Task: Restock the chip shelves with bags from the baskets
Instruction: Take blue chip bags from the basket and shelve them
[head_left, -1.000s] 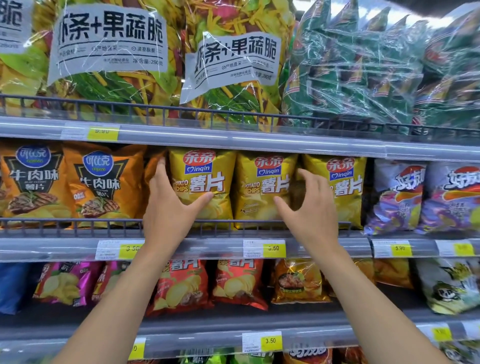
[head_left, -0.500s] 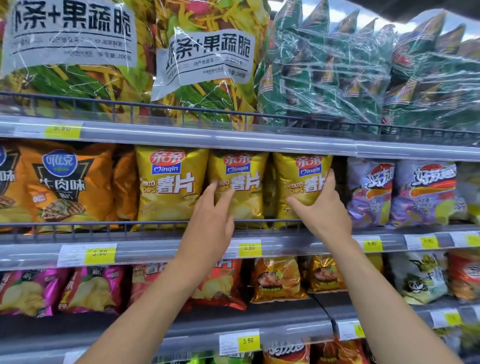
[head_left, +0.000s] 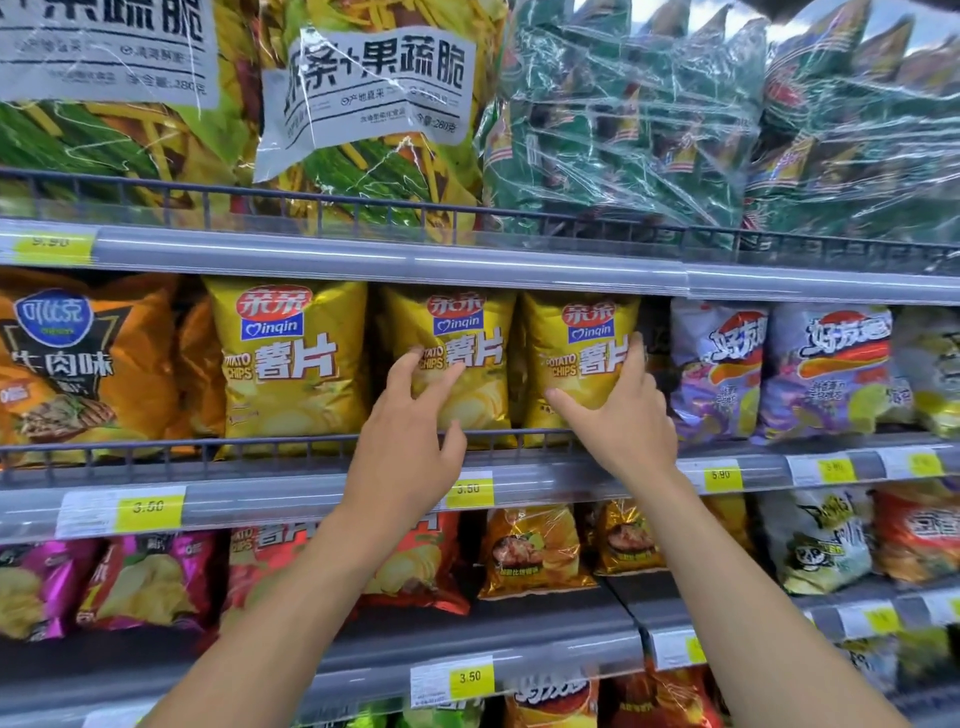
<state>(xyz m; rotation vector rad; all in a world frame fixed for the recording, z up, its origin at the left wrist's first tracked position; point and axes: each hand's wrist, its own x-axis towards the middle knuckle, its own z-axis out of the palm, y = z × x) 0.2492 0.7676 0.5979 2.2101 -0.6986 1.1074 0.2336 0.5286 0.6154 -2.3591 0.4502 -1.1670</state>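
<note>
Yellow chip bags, 3 of them, stand upright side by side on the mid shelf (head_left: 291, 499), behind its low wire rail (head_left: 156, 451). All face front.

L grip (head_left: 410, 447): fingers spread & fairly straight, fingertips (head_left: 415, 358) touching the front of the middle yellow bag (head_left: 467, 322). Thumb sits lower, near the rail, and holds nothing.

R grip (head_left: 623, 431): spread wide on the right yellow bag (head_left: 576, 332). Thumb lies across the lower front, fingers run up along the bag's right edge. It looks pressed against the bag, not closed round it.

Left yellow bag (head_left: 291, 358) stands untouched, just beside the middle one.

Orange bags (head_left: 78, 364) stand to the left on the same shelf, purple bags (head_left: 717, 364) to the right, just beside the R grip's fingers. A yellow 3.50 price tag (head_left: 148, 506) sits on the shelf strip.

Top shelf: big clear veg-crisp bags (head_left: 374, 93) w/ white labels, next to green multipacks (head_left: 623, 130) in clear wrap.

Shelf below: pink bags (head_left: 140, 577), red bags (head_left: 415, 561) partly behind the L forearm, gold bags (head_left: 530, 551).
</note>
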